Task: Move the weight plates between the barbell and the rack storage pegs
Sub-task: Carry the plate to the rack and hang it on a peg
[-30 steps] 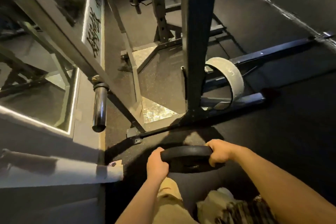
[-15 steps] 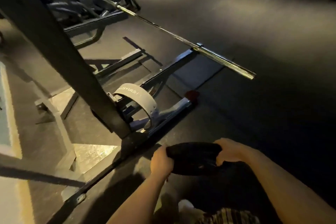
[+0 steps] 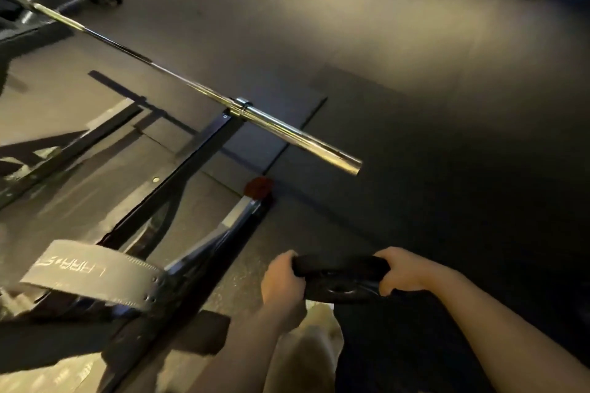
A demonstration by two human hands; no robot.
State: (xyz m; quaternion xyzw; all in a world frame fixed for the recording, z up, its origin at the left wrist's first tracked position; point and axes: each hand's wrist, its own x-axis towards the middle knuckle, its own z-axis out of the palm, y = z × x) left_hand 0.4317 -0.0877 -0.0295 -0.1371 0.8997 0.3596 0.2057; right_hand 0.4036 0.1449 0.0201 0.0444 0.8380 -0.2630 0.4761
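Both hands make the grip: the left hand (image 3: 282, 281) and the right hand (image 3: 404, 271) each curl round an opposite rim of a dark weight plate (image 3: 340, 277), carried low in front of the person, its face tipped upward. Ahead of the grip and a little to its left, the bare chrome sleeve (image 3: 300, 137) of the barbell (image 3: 178, 78) points its open end toward the grip's right side, so the right hand looks nearer that end. The bar's long axis runs away to the far left. Judged from this, the plate must be raised, turned upright and its hole lined up on that axis. Dark floor right of the sleeve's end gives open room; the rack frame (image 3: 188, 169) and a grey lifting belt (image 3: 92, 274) crowd the left.
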